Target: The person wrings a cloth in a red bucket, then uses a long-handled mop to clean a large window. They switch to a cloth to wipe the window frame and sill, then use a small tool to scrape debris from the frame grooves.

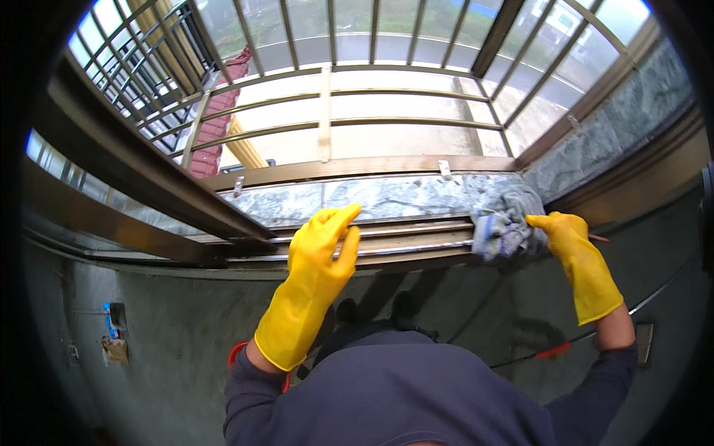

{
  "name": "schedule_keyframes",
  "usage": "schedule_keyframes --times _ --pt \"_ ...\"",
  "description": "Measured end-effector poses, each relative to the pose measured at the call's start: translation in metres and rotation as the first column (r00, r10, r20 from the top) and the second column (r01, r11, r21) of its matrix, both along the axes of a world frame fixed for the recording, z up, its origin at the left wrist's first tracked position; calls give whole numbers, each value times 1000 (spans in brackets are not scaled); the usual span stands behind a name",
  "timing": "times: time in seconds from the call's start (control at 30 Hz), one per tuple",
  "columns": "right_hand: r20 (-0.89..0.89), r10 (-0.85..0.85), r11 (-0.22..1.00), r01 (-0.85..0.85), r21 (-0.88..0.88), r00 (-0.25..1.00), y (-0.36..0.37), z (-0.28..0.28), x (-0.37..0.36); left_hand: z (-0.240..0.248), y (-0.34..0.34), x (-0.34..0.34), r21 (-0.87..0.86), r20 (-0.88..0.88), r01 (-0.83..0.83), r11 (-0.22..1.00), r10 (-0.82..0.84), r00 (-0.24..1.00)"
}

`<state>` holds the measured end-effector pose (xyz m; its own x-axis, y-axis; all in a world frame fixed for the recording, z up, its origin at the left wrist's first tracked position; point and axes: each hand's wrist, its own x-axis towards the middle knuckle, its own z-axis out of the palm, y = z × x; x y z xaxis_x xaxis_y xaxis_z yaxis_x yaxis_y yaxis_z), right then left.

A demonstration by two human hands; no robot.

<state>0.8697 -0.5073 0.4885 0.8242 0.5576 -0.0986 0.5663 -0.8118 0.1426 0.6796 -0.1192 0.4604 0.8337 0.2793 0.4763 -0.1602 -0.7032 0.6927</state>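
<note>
Both my hands wear long yellow rubber gloves. My left hand [323, 245] is over the window's sliding track [416, 241], with thumb and fingers apart and nothing between them. At the track's right end lies a bunched, damp-looking grey rag [509, 223] with blue and pale stripes. It covers part of the track and the grey marble sill [387, 195]. My right hand [569, 234] is at the rag's right edge, its fingers bent and pinching the cloth; some fingertips are hidden.
Brown metal sash frames [141, 171] stand at the left. Beyond the sill is a metal guard grille [405, 123]. A red-handled rod [554, 351] is low at the right; part of a red container [236, 353] shows beside my left forearm. A blue item [111, 320] lies far left.
</note>
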Motion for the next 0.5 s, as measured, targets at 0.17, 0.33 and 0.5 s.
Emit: schedule_keyframes --times 0.17,0.33,0.5 --pt "189 174 983 -159 -92 966 5 0 -19 -10 -72 85 244 -323 371 896 -286 902" --pt "158 174 922 -217 320 972 1 28 -46 -61 -152 162 290 -454 365 885 -209 866" --pt "35 196 873 -191 450 980 -5 6 -50 -53 -144 168 -23 -554 356 934 -309 773"
